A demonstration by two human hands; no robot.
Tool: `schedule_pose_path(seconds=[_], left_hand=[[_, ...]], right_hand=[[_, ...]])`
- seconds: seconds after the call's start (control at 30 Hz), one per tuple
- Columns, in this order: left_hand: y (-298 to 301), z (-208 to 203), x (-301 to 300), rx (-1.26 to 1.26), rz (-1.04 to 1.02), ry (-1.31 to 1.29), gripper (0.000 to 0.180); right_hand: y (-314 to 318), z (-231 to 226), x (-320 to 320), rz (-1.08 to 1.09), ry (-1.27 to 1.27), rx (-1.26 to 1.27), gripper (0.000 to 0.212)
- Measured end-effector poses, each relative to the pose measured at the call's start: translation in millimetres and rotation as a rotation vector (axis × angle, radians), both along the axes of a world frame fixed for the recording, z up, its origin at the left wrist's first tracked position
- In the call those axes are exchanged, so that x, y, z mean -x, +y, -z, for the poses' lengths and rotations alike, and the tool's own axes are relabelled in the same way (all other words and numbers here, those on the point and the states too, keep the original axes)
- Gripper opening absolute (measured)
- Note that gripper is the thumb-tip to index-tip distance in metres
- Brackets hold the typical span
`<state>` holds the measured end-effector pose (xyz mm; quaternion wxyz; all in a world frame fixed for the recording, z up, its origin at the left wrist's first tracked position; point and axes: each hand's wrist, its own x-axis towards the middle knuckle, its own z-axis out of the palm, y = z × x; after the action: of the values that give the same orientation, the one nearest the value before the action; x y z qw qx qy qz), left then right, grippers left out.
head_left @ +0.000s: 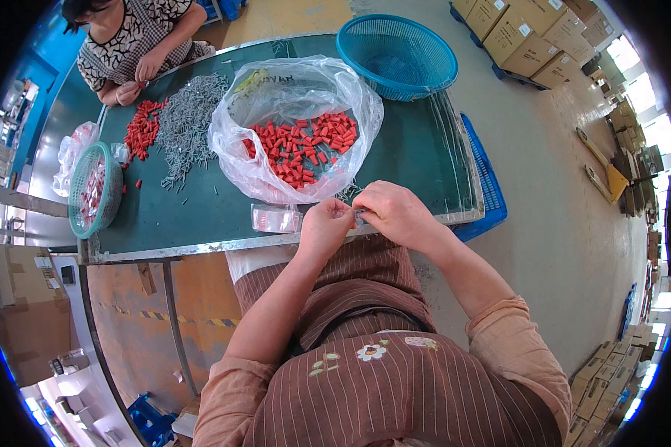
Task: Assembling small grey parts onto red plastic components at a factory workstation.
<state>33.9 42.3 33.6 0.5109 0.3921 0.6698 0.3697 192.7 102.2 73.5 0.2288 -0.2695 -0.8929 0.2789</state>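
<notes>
At the near edge of the green-topped table, my left hand (326, 227) and my right hand (397, 212) meet with fingertips pinched together. Something small and greyish shows between them, too small to name. Just beyond my hands stands an open clear plastic bag (224, 141) with red plastic plugs (298, 153) inside. Beside my left hand lies a stack of small clear plastic packets (276, 219). A few small grey pieces (348, 192) lie behind my fingers, partly hidden by the bag and my hands.
A pile of grey screw-like pieces (190, 112) and loose red plugs lie left on the table (194, 231). A green basket (112, 194) holds filled packets. An empty-looking blue basket (395, 56) stands at the far right. Across the far left corner, a co-worker (138, 45) handles small pieces.
</notes>
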Motion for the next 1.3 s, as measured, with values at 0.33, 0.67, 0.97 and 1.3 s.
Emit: schedule_pose_path(seconds=[0.33, 0.67, 0.97, 1.3], left_hand=[[3.7, 0.2, 4.6, 0.138, -0.080, -0.346, 0.013], [-1.9, 3.3, 25.2, 0.263, -0.023, -0.657, 0.014], [-6.8, 7.1, 9.8, -0.087, 0.082, 0.096, 0.019], [-30.6, 7.1, 16.1, -0.078, -0.021, 0.106, 0.017]], right_hand=[[-2.8, 29.1, -13.7, 0.192, 0.141, 0.407, 0.018], [-5.6, 51.0, -26.7, 0.223, 0.120, 0.767, 0.010], [22.3, 53.4, -19.0, 0.450, -0.147, 0.200, 0.019], [13.5, 86.3, 8.1, 0.452, -0.298, -0.217, 0.008]])
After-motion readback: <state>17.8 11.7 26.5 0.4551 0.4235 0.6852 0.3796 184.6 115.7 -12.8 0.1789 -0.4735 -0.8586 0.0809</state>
